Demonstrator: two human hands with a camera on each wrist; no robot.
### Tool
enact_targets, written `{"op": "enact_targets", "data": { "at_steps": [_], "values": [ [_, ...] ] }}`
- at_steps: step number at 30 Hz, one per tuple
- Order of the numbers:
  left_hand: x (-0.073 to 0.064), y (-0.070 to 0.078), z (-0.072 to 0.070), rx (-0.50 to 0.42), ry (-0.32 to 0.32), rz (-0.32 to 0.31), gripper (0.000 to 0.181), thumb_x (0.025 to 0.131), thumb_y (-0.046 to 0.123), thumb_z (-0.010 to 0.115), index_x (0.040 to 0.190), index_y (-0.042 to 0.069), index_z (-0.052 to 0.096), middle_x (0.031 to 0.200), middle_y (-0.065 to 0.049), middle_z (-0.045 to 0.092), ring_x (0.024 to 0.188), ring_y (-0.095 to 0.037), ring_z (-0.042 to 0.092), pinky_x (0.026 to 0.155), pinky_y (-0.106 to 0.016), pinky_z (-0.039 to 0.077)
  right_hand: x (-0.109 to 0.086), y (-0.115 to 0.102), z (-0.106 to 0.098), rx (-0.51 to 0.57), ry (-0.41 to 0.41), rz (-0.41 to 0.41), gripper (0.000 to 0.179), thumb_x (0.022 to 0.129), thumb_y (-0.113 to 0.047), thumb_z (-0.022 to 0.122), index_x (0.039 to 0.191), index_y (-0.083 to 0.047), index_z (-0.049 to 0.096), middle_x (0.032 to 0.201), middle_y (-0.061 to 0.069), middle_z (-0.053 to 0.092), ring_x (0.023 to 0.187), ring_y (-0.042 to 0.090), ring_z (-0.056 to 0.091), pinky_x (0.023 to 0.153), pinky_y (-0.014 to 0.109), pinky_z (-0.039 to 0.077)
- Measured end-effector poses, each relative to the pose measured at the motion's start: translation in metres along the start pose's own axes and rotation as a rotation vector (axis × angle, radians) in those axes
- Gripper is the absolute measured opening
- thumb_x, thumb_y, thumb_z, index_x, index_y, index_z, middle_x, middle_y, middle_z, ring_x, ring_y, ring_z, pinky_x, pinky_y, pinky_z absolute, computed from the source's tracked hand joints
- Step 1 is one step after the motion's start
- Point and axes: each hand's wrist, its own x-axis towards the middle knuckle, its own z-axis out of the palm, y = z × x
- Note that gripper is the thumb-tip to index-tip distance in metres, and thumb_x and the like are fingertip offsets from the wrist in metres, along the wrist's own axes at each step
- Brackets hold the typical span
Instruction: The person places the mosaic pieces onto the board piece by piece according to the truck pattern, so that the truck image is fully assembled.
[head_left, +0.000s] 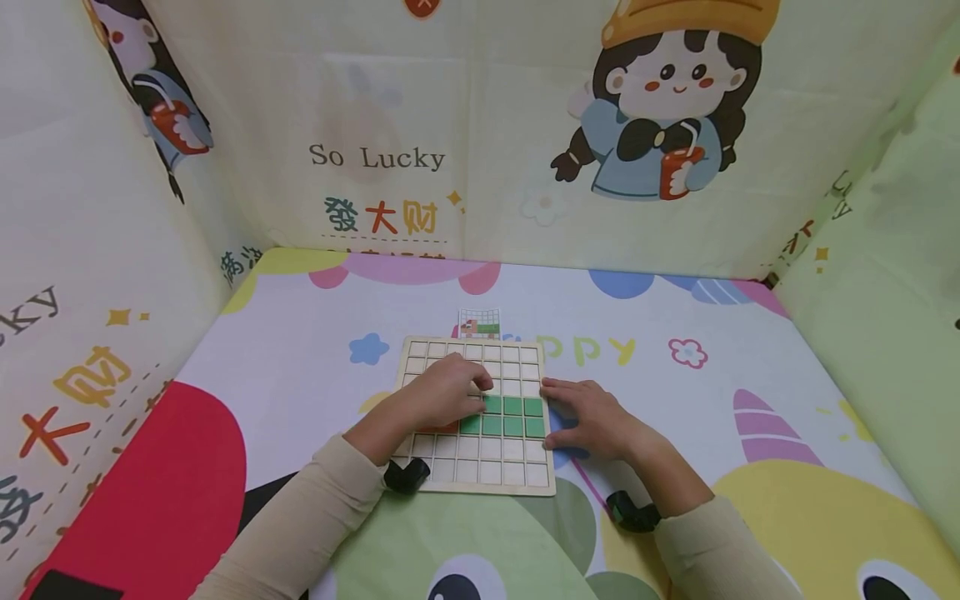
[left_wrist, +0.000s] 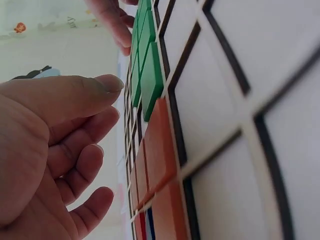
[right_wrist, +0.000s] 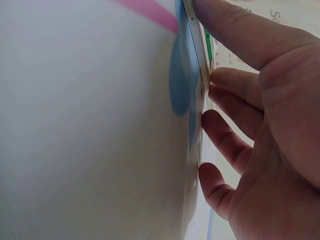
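A square wooden grid board (head_left: 480,488) lies flat on the table. Green tiles (head_left: 491,425) fill cells in two of its middle rows. Orange-brown tiles (left_wrist: 159,145) adjoin them, mostly hidden under my left hand in the head view. Over the board's middle hovers my left hand (head_left: 442,392), fingers loosely bent and close to the green tiles; I see nothing between its thumb and fingers. Fingertips of my right hand (head_left: 600,421) touch the board's right edge, the thumb lower down on that same side.
Beyond the board's far edge lies a small picture card (head_left: 480,323) showing a coloured grid pattern. The tabletop cloth (head_left: 285,333) has printed cartoon shapes. Printed cloth walls (head_left: 495,183) close in the back and both sides.
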Motion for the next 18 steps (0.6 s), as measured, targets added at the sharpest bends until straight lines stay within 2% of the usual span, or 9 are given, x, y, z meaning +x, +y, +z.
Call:
{"op": "enact_targets", "data": {
  "at_steps": [6, 11, 18],
  "values": [
    [-0.01, -0.005, -0.005, 0.013, 0.029, -0.032, 0.023, 0.09, 0.017, 0.073, 0.112, 0.009, 0.073, 0.106, 0.001, 0.07, 0.104, -0.021, 0.055, 0.09, -0.037, 0.048, 0.001, 0.001, 0.001, -0.014, 0.006, -0.007, 0.08, 0.083, -0.041, 0.08, 0.147, -0.002, 0.049, 0.153, 0.014, 0.043, 0.133, 0.043, 0.04, 0.102, 0.06, 0.033],
    [-0.02, -0.011, -0.01, 0.02, 0.046, -0.06, 0.025, 0.089, 0.016, 0.073, 0.113, 0.009, 0.074, 0.107, 0.001, 0.069, 0.107, -0.022, 0.055, 0.091, -0.038, 0.048, 0.001, 0.001, 0.001, -0.013, 0.009, -0.007, 0.081, 0.083, -0.041, 0.08, 0.147, -0.003, 0.049, 0.153, 0.015, 0.043, 0.133, 0.043, 0.039, 0.102, 0.061, 0.033],
    [-0.036, -0.019, -0.014, 0.047, 0.095, -0.04, 0.022, 0.088, 0.014, 0.074, 0.109, 0.008, 0.075, 0.102, 0.0, 0.071, 0.099, -0.022, 0.057, 0.084, -0.036, 0.05, 0.001, 0.001, 0.001, -0.006, 0.008, -0.013, 0.08, 0.083, -0.039, 0.08, 0.146, -0.001, 0.049, 0.153, 0.015, 0.043, 0.133, 0.043, 0.04, 0.103, 0.061, 0.033]
  ]
}}
